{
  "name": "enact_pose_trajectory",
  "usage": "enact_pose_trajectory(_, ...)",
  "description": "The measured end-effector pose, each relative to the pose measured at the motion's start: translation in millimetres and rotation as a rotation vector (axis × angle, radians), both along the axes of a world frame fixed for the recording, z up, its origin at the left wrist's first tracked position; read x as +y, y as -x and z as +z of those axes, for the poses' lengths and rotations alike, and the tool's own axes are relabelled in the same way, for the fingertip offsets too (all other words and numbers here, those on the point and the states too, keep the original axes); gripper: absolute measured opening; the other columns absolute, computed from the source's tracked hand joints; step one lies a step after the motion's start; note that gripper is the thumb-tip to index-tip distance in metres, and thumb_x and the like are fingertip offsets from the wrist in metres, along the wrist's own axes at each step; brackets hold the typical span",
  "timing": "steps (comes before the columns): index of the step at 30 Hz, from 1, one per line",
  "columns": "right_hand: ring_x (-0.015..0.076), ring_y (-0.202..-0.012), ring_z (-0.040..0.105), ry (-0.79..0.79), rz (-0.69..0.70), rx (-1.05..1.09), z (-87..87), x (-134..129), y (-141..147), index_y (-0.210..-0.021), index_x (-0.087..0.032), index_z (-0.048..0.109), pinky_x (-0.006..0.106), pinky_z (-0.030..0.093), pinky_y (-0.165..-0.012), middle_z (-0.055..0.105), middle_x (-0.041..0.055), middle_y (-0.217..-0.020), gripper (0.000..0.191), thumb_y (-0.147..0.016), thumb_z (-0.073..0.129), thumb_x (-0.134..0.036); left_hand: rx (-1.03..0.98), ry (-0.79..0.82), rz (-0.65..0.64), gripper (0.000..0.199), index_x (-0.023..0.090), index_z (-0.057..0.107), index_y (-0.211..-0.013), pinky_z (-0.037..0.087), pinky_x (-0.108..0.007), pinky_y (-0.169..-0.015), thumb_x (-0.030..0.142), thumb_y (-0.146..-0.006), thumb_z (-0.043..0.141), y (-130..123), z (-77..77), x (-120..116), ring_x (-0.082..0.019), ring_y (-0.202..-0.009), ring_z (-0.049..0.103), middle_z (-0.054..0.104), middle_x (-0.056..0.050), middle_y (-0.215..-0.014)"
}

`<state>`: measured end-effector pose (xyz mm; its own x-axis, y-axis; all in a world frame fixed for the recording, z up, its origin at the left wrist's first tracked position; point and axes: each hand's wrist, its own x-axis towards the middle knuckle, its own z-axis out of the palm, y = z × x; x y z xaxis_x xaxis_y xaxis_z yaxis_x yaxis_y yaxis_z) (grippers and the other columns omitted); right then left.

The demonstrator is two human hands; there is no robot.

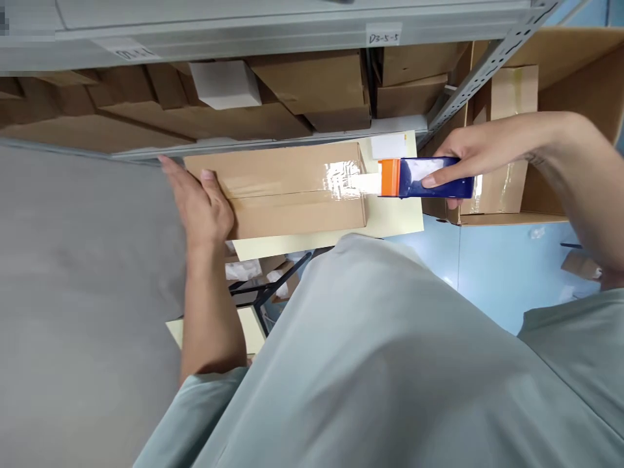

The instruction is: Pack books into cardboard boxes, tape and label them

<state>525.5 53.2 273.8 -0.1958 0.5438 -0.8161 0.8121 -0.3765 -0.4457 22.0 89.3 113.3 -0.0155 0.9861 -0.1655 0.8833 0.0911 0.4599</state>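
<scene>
A long, closed cardboard box [287, 192] lies on a pale yellow board [397, 218]. My left hand [205, 205] rests against the box's left end, its fingers stretched out and the thumb at the top edge. In my right hand [455, 166] is a dark blue tape dispenser [412, 185] with an orange front, gripped from above just off the box's right end. A strip of clear tape [368, 184] stretches from the dispenser to the box. Shiny tape [341, 180] is stuck across the seam at that end.
Behind the board stands a grey metal shelf [292, 36] packed with cardboard boxes [316, 81] and one white box [227, 84]. At right, a large open carton [580, 110] holds a taped box [509, 149]. A white paper [389, 146] lies on the board. A dark metal frame [283, 279] shows below.
</scene>
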Motion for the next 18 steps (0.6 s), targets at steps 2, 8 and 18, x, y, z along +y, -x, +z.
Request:
enact_pose_trajectory(2, 0.0102, -0.094, 0.083, 0.155, 0.116, 0.023, -16.5, 4, -1, -0.06, -0.001, 0.067, 0.022, 0.048, -0.077, 0.088, 0.0082, -0.098, 0.069, -0.104, 0.067, -0.053, 0.028, 0.016, 0.005, 0.087, -0.019, 0.009, -0.178, 0.009, -0.047, -0.153, 0.038, -0.12, 0.039, -2, 1.5, 1, -0.03, -0.186, 0.008, 0.007, -0.03, -0.195)
enact_pose_trajectory(8, 0.0082, -0.094, 0.082, 0.217, 0.065, 0.129, -54.9, 10, -4, -0.052, -0.003, 0.055, 0.018, 0.047, -0.076, 0.083, 0.0059, -0.085, 0.079, -0.11, 0.049, -0.057, 0.034, 0.03, 0.051, 0.084, -0.012, 0.014, -0.181, 0.011, -0.051, -0.152, 0.03, -0.115, 0.044, -5, 5.0, 3, -0.027, -0.186, 0.012, 0.011, -0.025, -0.196)
enact_pose_trajectory(18, 0.0143, -0.089, 0.083, 0.178, 0.138, 0.168, -31.4, 0, -32, -0.083, -0.01, 0.082, 0.023, 0.057, -0.079, 0.088, 0.0028, -0.09, 0.048, -0.095, 0.091, -0.056, 0.017, 0.073, 0.119, 0.083, -0.011, 0.016, -0.182, 0.008, -0.04, -0.151, 0.024, -0.113, 0.045, -27, 23.5, -1, -0.021, -0.186, 0.011, 0.015, -0.024, -0.196)
